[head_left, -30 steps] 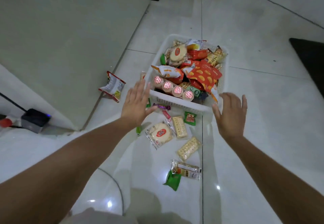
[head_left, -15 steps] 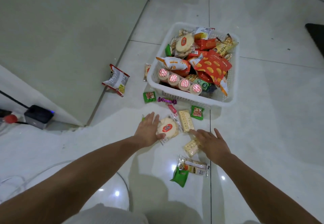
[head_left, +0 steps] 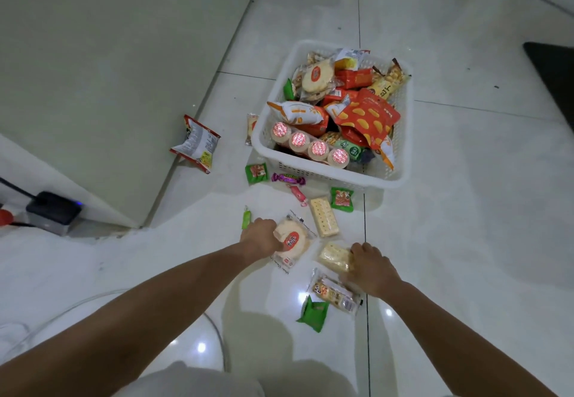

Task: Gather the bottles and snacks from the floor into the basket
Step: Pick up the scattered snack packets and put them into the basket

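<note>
Well, over at the far left a dark power box (head_left: 52,210) sits on the floor (head_left: 466,241) at the foot of the wall, and a red-and-silver snack bag (head_left: 195,143) lies crumpled against that wall. The left hand (head_left: 262,238) reaches forward on a nearly straight arm, knuckles up, its fingers curled over the left edge of a round rice cracker packet (head_left: 293,241) that lies flat on the floor. A small green stick packet (head_left: 246,219) lies just beside that hand on its far side. Beyond it, near the basket's front wall, lie a green sachet (head_left: 256,173), a purple twist candy (head_left: 288,178) and a pink candy (head_left: 297,195). A long biscuit packet (head_left: 324,216) lies just right of the round one, its long axis running away from the person with the far end leaning a little left. The white basket (head_left: 326,179) stands farther out, beyond both hands, heaped with snacks, with four bottles (head_left: 310,145) in a row along its near wall, foil tops showing. A clear biscuit packet (head_left: 334,292) lies slantwise nearest the person, touching a green packet (head_left: 313,313). The right hand (head_left: 371,268) comes in from the right, fingers curled down on the right end of a pale cracker packet (head_left: 332,255), whose long axis runs roughly crosswise.
</note>
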`<state>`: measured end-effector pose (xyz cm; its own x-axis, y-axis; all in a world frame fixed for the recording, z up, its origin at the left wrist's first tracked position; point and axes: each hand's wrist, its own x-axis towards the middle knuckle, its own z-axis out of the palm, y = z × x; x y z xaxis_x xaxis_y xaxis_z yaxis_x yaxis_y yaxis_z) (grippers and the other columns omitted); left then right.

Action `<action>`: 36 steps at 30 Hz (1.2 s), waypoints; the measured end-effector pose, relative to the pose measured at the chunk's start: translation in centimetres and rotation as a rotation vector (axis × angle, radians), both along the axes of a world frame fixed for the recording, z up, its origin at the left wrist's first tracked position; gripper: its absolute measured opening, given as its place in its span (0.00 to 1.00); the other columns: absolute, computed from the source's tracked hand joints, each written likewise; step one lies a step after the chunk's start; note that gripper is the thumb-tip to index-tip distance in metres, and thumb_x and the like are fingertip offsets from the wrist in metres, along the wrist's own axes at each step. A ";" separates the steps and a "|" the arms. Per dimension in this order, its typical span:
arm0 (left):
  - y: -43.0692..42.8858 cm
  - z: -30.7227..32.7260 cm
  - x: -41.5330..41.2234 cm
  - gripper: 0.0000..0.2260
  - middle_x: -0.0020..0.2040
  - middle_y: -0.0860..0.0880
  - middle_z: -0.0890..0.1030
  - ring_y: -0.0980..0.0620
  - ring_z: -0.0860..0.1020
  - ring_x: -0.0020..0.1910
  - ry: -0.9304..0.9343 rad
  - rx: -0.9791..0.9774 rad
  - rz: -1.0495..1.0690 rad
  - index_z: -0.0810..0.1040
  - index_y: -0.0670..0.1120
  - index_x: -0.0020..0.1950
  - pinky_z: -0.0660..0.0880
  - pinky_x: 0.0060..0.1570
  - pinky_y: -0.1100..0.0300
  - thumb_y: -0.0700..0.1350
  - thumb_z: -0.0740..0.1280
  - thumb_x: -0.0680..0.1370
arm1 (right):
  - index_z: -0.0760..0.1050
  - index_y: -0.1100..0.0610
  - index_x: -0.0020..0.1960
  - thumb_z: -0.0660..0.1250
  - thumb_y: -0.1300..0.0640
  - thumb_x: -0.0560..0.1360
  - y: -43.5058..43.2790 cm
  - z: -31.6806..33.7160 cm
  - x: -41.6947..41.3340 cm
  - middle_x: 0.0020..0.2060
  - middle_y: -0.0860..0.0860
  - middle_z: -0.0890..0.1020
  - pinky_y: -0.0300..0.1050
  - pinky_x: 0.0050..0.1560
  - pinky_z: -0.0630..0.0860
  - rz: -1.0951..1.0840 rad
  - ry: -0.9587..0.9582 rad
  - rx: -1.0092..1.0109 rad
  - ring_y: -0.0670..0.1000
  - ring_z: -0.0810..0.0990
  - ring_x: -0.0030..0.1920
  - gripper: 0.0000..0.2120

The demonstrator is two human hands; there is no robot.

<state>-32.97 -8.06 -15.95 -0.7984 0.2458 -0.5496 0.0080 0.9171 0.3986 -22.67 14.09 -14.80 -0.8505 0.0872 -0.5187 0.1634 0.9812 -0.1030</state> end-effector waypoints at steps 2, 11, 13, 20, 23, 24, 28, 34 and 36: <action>-0.1 0.9 -0.2 0.20 0.60 0.41 0.76 0.44 0.74 0.59 -0.097 0.119 0.056 0.73 0.39 0.58 0.71 0.53 0.55 0.48 0.73 0.73 | 0.67 0.59 0.60 0.63 0.44 0.75 0.4 0.8 0.1 0.54 0.55 0.75 0.47 0.50 0.72 -0.038 0.077 -0.098 0.55 0.74 0.55 0.22; 0.1 14.2 -6.8 0.20 0.55 0.41 0.80 0.48 0.79 0.44 -0.257 0.583 0.100 0.74 0.39 0.62 0.80 0.42 0.57 0.41 0.73 0.72 | 0.67 0.67 0.68 0.45 0.40 0.79 2.1 12.4 -5.2 0.48 0.63 0.80 0.49 0.38 0.78 0.258 0.715 0.143 0.61 0.80 0.44 0.34; 1.6 17.6 -8.5 0.19 0.49 0.43 0.81 0.49 0.79 0.42 -0.175 0.712 0.201 0.73 0.38 0.63 0.79 0.43 0.57 0.41 0.71 0.75 | 0.60 0.65 0.73 0.51 0.43 0.80 2.3 14.9 -8.3 0.57 0.64 0.76 0.53 0.48 0.75 0.147 0.729 0.160 0.63 0.76 0.54 0.31; 3.0 17.2 -10.3 0.33 0.78 0.41 0.49 0.41 0.48 0.76 0.447 0.227 0.233 0.44 0.46 0.79 0.51 0.72 0.44 0.62 0.49 0.80 | 0.38 0.58 0.77 0.47 0.36 0.78 2.3 16.1 -12.1 0.77 0.57 0.45 0.55 0.76 0.44 -0.224 0.591 -0.077 0.56 0.44 0.77 0.39; -0.7 11.8 -7.9 0.34 0.79 0.42 0.45 0.42 0.44 0.77 0.450 0.179 0.219 0.42 0.46 0.78 0.45 0.73 0.44 0.62 0.50 0.80 | 0.41 0.59 0.77 0.42 0.31 0.75 2.6 12.0 -7.8 0.77 0.57 0.48 0.56 0.76 0.48 -0.116 0.604 -0.049 0.55 0.47 0.77 0.42; -2.1 9.9 -7.0 0.34 0.79 0.43 0.44 0.42 0.43 0.77 0.444 0.134 0.208 0.42 0.46 0.78 0.44 0.74 0.44 0.62 0.51 0.80 | 0.43 0.59 0.77 0.38 0.30 0.73 2.7 10.4 -6.2 0.77 0.58 0.50 0.56 0.76 0.49 -0.096 0.607 -0.035 0.56 0.48 0.77 0.43; -5.6 3.8 -3.4 0.37 0.78 0.45 0.38 0.45 0.39 0.77 0.352 -0.073 -0.001 0.38 0.47 0.78 0.43 0.74 0.46 0.64 0.51 0.78 | 0.49 0.61 0.77 0.36 0.30 0.74 1.7 3.8 0.1 0.76 0.59 0.55 0.56 0.75 0.52 -0.074 0.550 -0.026 0.57 0.52 0.76 0.43; -6.6 0.0 0.4 0.53 0.77 0.46 0.34 0.46 0.36 0.77 0.200 -0.125 -0.366 0.34 0.49 0.77 0.41 0.74 0.48 0.79 0.33 0.60 | 0.56 0.61 0.75 0.44 0.32 0.76 -1.4 -3.3 6.7 0.74 0.58 0.62 0.51 0.72 0.50 0.254 0.336 -0.007 0.54 0.55 0.75 0.40; -6.5 -0.9 0.8 0.58 0.77 0.46 0.34 0.47 0.36 0.77 0.169 -0.126 -0.394 0.34 0.48 0.77 0.41 0.74 0.48 0.80 0.28 0.54 | 0.56 0.60 0.75 0.44 0.32 0.77 -1.7 -4.2 7.7 0.73 0.57 0.64 0.53 0.70 0.53 0.312 0.280 0.036 0.54 0.52 0.76 0.39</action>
